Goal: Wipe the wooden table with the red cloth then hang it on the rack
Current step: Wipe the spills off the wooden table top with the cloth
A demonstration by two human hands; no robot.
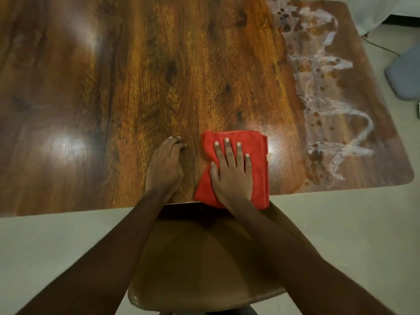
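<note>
Right hand (231, 171) flat, fingers spread, pressing on red cloth (254, 153). Left hand (164, 165) just beside it, fingers together, resting bare on wooden table (136, 87). Cloth folded, at the near edge (slightly overhanging), long axis running near edge to far edge. White streaks (329, 110) and brown spots along the right edge. Chair seat (193, 258) below, partly hidden by forearms. Rack not seen.

Right hand (231, 176) lies flat on the folded red cloth (259, 155) at the wooden table (136, 76) edge, left hand (164, 167) beside it.
</note>
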